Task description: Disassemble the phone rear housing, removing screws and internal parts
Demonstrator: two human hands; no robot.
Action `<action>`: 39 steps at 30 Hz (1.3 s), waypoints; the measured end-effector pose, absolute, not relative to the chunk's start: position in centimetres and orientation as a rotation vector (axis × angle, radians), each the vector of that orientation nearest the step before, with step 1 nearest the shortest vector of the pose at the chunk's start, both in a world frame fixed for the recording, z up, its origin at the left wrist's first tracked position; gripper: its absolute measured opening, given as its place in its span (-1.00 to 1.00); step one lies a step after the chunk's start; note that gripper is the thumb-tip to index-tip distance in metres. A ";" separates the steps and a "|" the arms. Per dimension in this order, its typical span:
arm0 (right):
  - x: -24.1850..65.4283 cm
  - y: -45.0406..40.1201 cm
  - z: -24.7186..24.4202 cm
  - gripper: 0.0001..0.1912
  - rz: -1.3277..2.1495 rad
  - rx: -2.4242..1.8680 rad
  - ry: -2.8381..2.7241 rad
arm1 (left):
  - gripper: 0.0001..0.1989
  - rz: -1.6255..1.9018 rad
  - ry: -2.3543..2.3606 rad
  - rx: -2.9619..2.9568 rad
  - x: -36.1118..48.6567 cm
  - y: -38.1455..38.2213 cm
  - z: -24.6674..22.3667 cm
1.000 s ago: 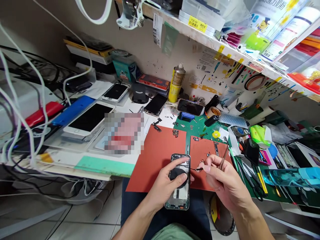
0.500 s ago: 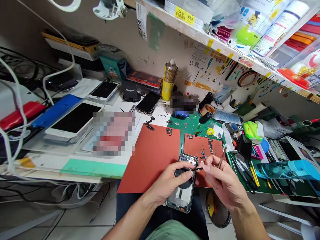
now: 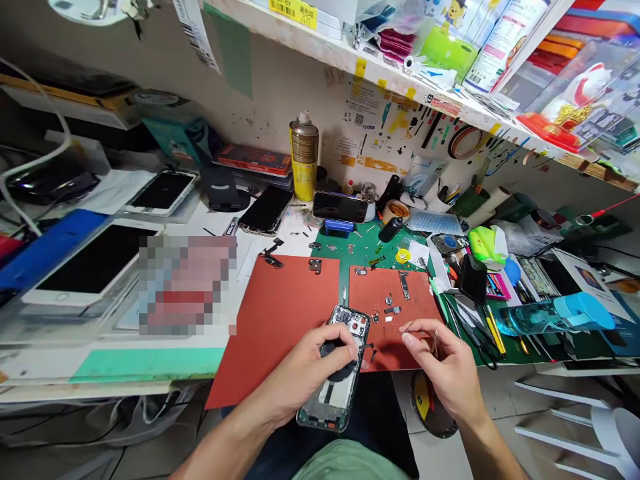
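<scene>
An opened phone housing (image 3: 334,390) with exposed insides lies tilted at the front edge of the red mats, partly past it. My left hand (image 3: 333,350) holds it, fingers curled over its upper part. Just right of the housing, a small dark flex part (image 3: 373,352) is on the right red mat (image 3: 400,353). My right hand (image 3: 435,343) hovers over that mat's right side, fingers bent around a thin tool that hardly shows. Small phone parts (image 3: 393,310) are scattered on this mat.
At the left lie a white phone (image 3: 95,260) and a blue case (image 3: 50,243). A yellow spray can (image 3: 304,160) stands at the back. Pens, tools and a blue bottle (image 3: 555,313) are at the right, under a shelf (image 3: 320,53).
The hands have moved apart; the dark flex part between them is now beside the housing. The view has shifted, so the bench items appear further left.
</scene>
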State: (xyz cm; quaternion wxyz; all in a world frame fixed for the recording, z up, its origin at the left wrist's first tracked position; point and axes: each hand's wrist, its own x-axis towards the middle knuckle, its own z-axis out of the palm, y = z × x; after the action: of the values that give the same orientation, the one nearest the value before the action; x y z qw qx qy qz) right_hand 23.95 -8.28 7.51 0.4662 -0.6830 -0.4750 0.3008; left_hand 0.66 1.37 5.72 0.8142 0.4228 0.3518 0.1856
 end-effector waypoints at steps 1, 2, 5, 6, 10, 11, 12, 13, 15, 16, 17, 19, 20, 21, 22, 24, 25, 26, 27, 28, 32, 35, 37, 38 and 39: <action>23.9 -8.7 7.6 -0.86 0.593 -1.670 -1.285 | -0.65 0.385 0.769 0.930 0.8 1.5 5.9; 23.8 -9.1 7.7 -0.89 0.451 -1.636 -1.424 | -0.65 0.373 0.785 0.957 0.9 1.6 6.2; 22.8 -9.6 8.0 -0.68 0.095 -1.456 -1.843 | -0.67 0.361 0.818 1.046 1.4 1.8 7.0; 22.4 -9.5 8.0 -0.63 -0.009 -1.411 -1.948 | -0.68 0.365 0.829 1.079 1.6 1.8 7.3; 21.6 -8.8 7.2 -0.63 -0.319 -1.311 -2.187 | -0.72 0.371 0.862 1.204 2.2 1.7 8.0; 21.6 -8.6 7.0 -0.65 -0.366 -1.296 -2.215 | -0.73 0.370 0.862 1.230 2.4 1.7 8.0; 21.5 -8.5 6.8 -0.66 -0.399 -1.289 -2.232 | -0.73 0.369 0.861 1.249 2.5 1.6 8.1; 21.4 -8.4 6.7 -0.67 -0.424 -1.287 -2.238 | -0.72 0.364 0.856 1.258 2.6 1.6 8.1; 21.3 -8.5 6.7 -0.71 -0.444 -1.293 -2.232 | -0.69 0.345 0.844 1.239 2.9 1.6 8.1; 21.3 -8.6 6.7 -0.73 -0.421 -1.307 -2.225 | -0.67 0.333 0.836 1.220 3.0 1.5 8.0; 21.4 -8.7 6.8 -0.76 -0.358 -1.334 -2.212 | -0.65 0.321 0.822 1.203 3.0 1.5 7.9; 22.3 -8.7 6.9 -0.77 -0.075 -1.487 -2.101 | -0.61 0.310 0.804 1.163 2.9 1.4 7.6; 23.3 -8.5 7.0 -0.76 0.092 -1.598 -1.999 | -0.59 0.316 0.800 1.138 2.7 1.4 7.5; 24.6 -8.1 7.1 -0.73 0.238 -1.719 -1.878 | -0.57 0.331 0.797 1.108 2.5 1.4 7.3; 26.2 -7.5 7.1 -0.70 0.351 -1.847 -1.750 | -0.54 0.352 0.795 1.072 2.2 1.3 7.1; 30.0 -5.7 6.9 -0.68 0.401 -2.055 -1.593 | -0.50 0.397 0.794 0.993 1.6 1.1 6.9; 31.9 -4.6 6.7 -0.68 0.420 -2.152 -1.540 | -0.49 0.410 0.797 0.951 1.2 1.0 6.8; 33.7 -3.3 6.4 -0.69 0.433 -2.250 -1.489 | -0.48 0.416 0.809 0.909 0.9 0.8 6.8; 35.2 -2.1 6.1 -0.72 0.449 -2.336 -1.451 | -0.48 0.418 0.830 0.869 0.6 0.6 6.8; 36.4 -0.9 5.7 -0.73 0.474 -2.409 -1.425 | -0.49 0.420 0.853 0.830 0.4 0.3 6.9; 37.9 2.5 4.6 -0.68 0.572 -2.588 -1.389 | -0.50 0.419 0.933 0.673 -0.4 -0.5 6.9; 37.8 3.7 4.1 -0.68 0.603 -2.648 -1.392 | -0.50 0.409 0.964 0.585 -0.9 -0.7 6.7; 37.8 4.1 3.9 -0.69 0.605 -2.669 -1.400 | -0.51 0.426 0.974 0.559 -1.1 -0.8 6.5; 37.9 4.2 3.8 -0.69 0.600 -2.676 -1.402 | -0.51 0.438 0.976 0.551 -1.2 -0.8 6.4; 38.0 4.3 3.7 -0.69 0.590 -2.680 -1.404 | -0.51 0.449 0.976 0.542 -1.3 -0.7 6.3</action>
State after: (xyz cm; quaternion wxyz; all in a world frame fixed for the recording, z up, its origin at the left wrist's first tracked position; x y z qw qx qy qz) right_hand 37.97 4.33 3.65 0.0295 -0.8691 -0.4551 0.1913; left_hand -1.29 -0.74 6.34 0.8243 0.2548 0.4593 0.2114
